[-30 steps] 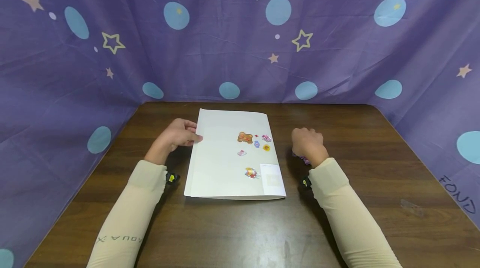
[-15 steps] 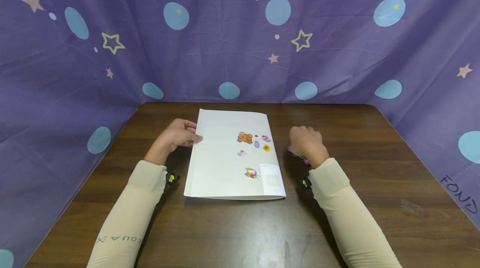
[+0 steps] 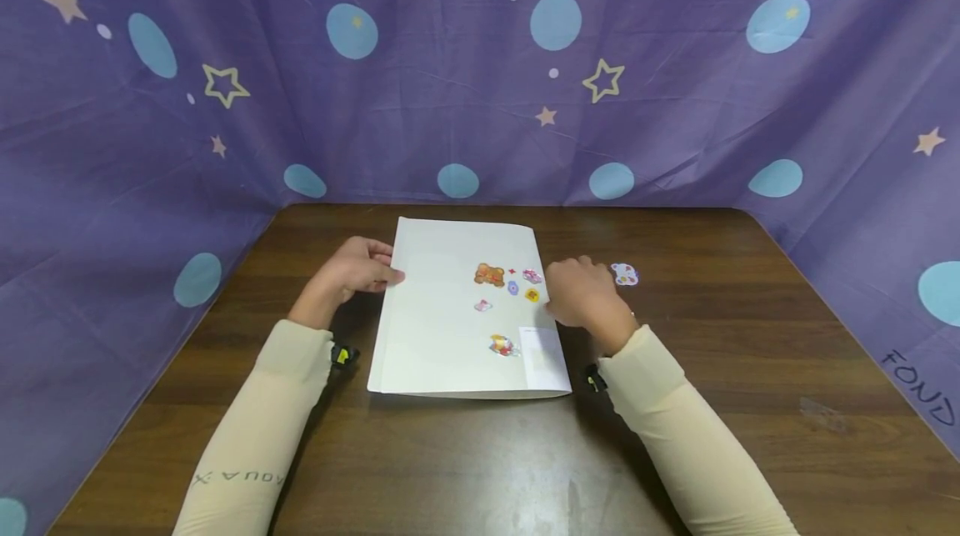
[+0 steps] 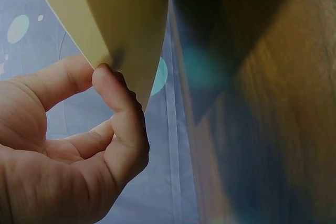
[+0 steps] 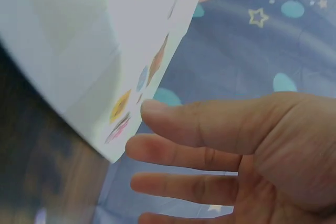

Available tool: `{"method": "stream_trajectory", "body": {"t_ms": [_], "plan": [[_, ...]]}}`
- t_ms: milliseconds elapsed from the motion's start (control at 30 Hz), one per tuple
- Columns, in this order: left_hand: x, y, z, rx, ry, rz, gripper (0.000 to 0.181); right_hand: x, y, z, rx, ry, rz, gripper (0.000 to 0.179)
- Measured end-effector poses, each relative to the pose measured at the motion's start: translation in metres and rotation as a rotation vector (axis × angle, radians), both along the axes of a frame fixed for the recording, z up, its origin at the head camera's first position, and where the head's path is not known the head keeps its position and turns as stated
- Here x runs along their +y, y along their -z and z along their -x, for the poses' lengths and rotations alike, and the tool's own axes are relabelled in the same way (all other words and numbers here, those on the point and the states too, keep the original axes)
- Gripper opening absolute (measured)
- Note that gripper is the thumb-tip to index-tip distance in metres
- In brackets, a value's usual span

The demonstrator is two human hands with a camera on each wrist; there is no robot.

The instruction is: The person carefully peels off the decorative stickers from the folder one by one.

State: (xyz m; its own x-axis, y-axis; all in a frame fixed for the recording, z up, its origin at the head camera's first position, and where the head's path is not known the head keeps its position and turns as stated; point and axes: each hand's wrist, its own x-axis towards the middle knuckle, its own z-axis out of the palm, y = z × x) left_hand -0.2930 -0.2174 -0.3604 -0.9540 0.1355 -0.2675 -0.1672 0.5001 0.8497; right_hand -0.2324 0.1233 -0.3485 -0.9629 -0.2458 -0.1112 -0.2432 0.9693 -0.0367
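Note:
A white folder [image 3: 450, 336] lies on the table, with several stickers on its right half, among them a brown bear sticker [image 3: 489, 275] and a yellow one [image 5: 121, 106]. My left hand [image 3: 356, 268] pinches the folder's left edge between thumb and forefinger, as the left wrist view also shows. My right hand [image 3: 581, 294] is by the folder's right edge, its fingers [image 5: 184, 186] extended and nothing visible between them. Whether it touches the folder I cannot tell. A white sticker with coloured spots [image 3: 624, 273] lies on the table just beyond the right hand.
A white label [image 3: 543, 359] is at the folder's lower right corner. On the right of the brown wooden table [image 3: 750, 328] there is a clear strip like tape [image 3: 822, 415]. A purple curtain [image 3: 450, 102] with stars hangs behind the table.
My right hand has moved left from the purple stickers on the table to the folder's right edge, uncovering the spotted white sticker. The left hand and the folder have stayed put.

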Motion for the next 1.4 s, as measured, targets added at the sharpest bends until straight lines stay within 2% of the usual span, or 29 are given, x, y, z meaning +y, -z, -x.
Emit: {"method": "stream_trajectory", "body": {"t_ms": [167,433,767,1000,1233,1400], "plan": [[0.0,-0.001,0.001,0.0,0.002,0.0,0.063,-0.012,-0.006,-0.012,0.008,-0.056,-0.011,0.017],[0.0,-0.002,-0.002,-0.002,0.015,0.007,0.067,-0.028,-0.008,-0.028,0.017,-0.154,-0.034,0.031],[0.0,-0.001,-0.002,0.002,0.015,0.009,0.066,-0.043,-0.005,-0.04,0.029,-0.239,-0.057,0.025],[-0.001,0.001,-0.001,0.01,0.011,0.002,0.066,-0.049,-0.003,-0.046,0.042,-0.27,-0.032,0.032],[-0.002,0.0,-0.001,0.007,0.012,0.004,0.066,-0.054,0.001,-0.049,0.057,-0.297,-0.057,0.036],[-0.002,0.0,-0.002,0.013,0.015,-0.001,0.065,-0.058,0.003,-0.051,0.045,-0.289,-0.068,0.033]]}}
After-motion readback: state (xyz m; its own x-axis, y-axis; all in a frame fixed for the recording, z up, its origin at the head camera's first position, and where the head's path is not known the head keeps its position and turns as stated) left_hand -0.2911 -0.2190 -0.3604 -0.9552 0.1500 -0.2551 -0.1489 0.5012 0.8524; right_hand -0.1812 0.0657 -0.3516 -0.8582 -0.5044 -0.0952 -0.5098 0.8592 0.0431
